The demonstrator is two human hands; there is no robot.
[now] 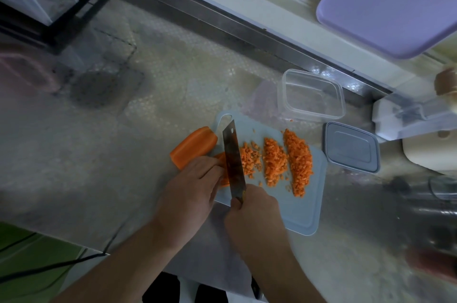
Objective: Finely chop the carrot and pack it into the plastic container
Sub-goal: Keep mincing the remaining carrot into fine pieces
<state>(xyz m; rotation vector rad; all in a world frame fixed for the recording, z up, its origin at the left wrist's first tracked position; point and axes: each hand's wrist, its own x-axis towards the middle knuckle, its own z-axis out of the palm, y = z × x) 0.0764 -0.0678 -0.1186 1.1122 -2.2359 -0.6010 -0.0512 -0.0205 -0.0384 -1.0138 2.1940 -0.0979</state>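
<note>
Head view: the right hand (pixel 252 211) grips the knife (pixel 233 161), its blade beside the left hand (pixel 190 184) pressing carrot strips (pixel 222 166), fingers bent. Those fingertips risk a nick; the empty plastic container (pixel 310 95) sits beyond the right hand.

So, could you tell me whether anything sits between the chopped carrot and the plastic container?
Nothing visible does. The chopped carrot lies on the cutting board, and the open plastic container stands just beyond its far edge, lid off to the side.
</note>
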